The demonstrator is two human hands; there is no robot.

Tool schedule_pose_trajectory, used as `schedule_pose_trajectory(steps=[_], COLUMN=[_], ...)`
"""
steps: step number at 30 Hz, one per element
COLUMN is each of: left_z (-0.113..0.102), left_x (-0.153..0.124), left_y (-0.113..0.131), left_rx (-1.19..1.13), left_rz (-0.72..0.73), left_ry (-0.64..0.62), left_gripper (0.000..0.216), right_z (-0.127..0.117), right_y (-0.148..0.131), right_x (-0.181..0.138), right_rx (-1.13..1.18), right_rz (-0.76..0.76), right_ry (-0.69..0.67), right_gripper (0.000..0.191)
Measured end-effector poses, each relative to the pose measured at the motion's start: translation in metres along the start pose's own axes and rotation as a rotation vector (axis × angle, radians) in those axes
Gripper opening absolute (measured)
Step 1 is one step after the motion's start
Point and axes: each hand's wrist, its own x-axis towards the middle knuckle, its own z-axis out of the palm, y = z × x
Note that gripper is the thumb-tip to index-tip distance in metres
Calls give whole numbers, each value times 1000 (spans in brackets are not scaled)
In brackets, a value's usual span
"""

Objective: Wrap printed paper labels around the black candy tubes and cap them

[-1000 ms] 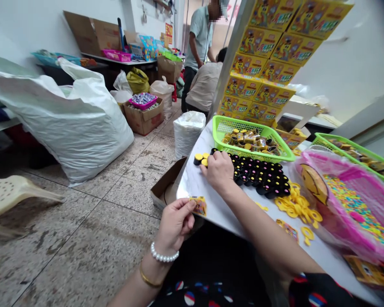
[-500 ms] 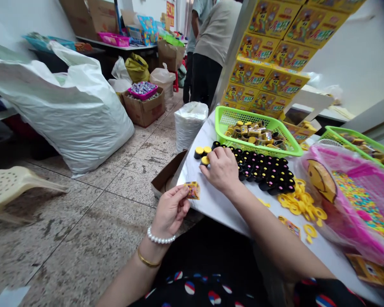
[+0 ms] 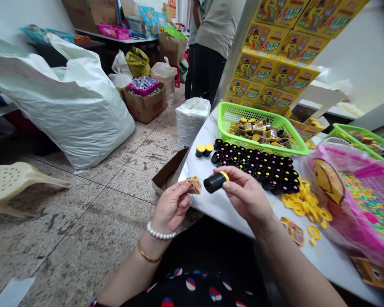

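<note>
**Capped black cylinder [image 3: 213, 184] and printed label [image 3: 194, 186] held end to edge, on the wearer's side of the green basket [image 3: 223, 121]**

The right hand [image 3: 248, 194] has its grip closed around the yellow cap end of the cylinder, thumb on the near side, the black end pointing toward the label. The left hand [image 3: 173, 205] has its grip pressed together, pinching the small yellow label between thumb and fingers. Label and cylinder are near each other, with a narrow gap between them.

Just in front of the green basket, many black cups [image 3: 275, 172] with pink or yellow dots stand closely grouped on the tabletop [image 3: 196, 169]. Two yellow-capped cylinders [image 3: 208, 149] stand to the basket's front left. To its front right lie a heap of yellow rings [image 3: 307, 202] and a flat printed card [image 3: 292, 230].

The basket itself holds yellow-and-black pieces [image 3: 259, 131]. Right of it sits a pink basket [image 3: 382, 170] with multicoloured beads [image 3: 366, 200]; behind it rise stacked yellow boxes [image 3: 265, 68]. Left of it, on the floor, is an upright white sack [image 3: 193, 123]. Farther back stands a co-worker in a grey top [image 3: 219, 27].
</note>
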Motion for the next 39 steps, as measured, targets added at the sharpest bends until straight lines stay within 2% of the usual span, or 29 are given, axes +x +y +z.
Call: schedule_pose_trajectory(steps=[6, 11, 16, 19, 25, 28, 31, 33, 35, 37, 39], left_z=[5, 6, 10, 12, 12, 10, 7, 5, 4, 5, 6], left_x=[-1, -2, -2, -2, -3, -5, -7, -7, -6, -5, -4], left_y=[-3, -5, -9, -12, -14, -16, -17, -16, -14, -12, -12], left_rx=[19, -7, 36, 47, 77, 154, 254, 326, 389, 436, 481], left_rz=[-5, 1, 13, 17, -4, 118, 387, 473, 418, 325, 273], left_ry=[-40, -24, -20, -3, -3, 35, 98, 28, -133, -271, -305], left_gripper=[31, 29, 34, 31, 33, 32, 40, 56, 68, 61, 45], right_z=[9, 8, 9, 9, 10, 8, 4, 1, -1, -3, -6], right_y=[27, 23, 13, 15, 21, 23, 24, 23, 22, 21, 19], right_x=[-9, -11, -16, -20, -26, -27, -29, -30, -30, -30, -31], right_rx=[127, 50, -40, -106, -340, -372, -294, -225, -185, -200, -282], right_rz=[116, 132, 90, 57, -92, -149, -177, -183, -187, -204, -241], right_ry=[4, 102, 67, 105, 96, 94, 111, 101, 63, 26, 3], right_gripper=[32, 31, 28, 25, 24, 26, 29, 31, 32, 32, 32])
